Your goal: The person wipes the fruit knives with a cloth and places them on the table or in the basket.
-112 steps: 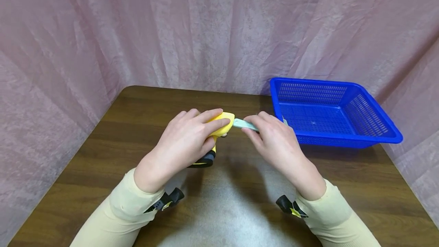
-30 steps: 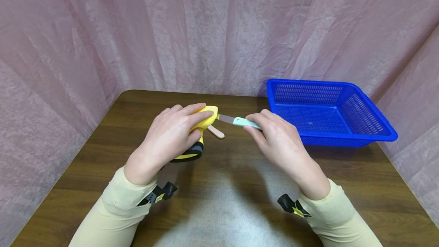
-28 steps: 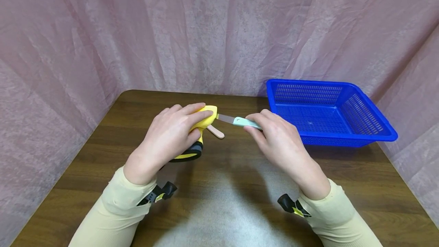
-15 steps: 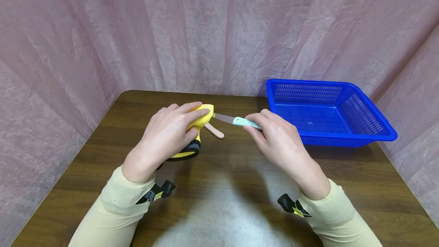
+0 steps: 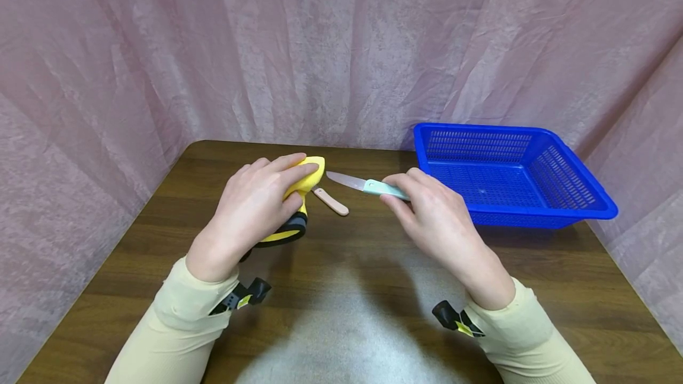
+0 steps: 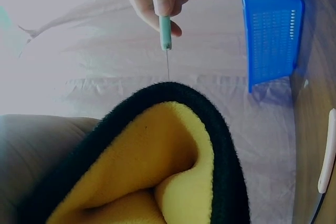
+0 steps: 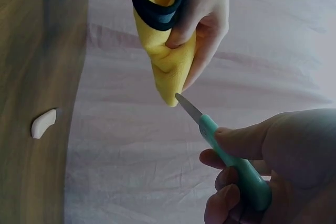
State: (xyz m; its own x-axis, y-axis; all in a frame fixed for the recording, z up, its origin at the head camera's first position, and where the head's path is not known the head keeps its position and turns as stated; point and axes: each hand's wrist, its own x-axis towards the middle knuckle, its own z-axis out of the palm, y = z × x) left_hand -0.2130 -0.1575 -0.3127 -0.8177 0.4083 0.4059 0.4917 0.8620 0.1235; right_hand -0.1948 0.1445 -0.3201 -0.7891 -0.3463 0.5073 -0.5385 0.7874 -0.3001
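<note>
Cloth of yellow fabric with black edging (image 5: 308, 184), held by the left hand (image 5: 252, 200), sits at the tip of the mint-handled steel knife (image 5: 368, 186) the right hand (image 5: 434, 212) grips above the brown wooden counter (image 5: 213, 173), wiping seemingly nearly done, the pink-handled knife (image 5: 332, 202) lying on it unheld.

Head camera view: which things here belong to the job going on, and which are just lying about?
Apparently in the job:
- green knife, held by the right hand
- yellow cloth, held by the left hand

Seemingly just lying about for now, untouched on the table:
- pink knife
- blue basket
</note>
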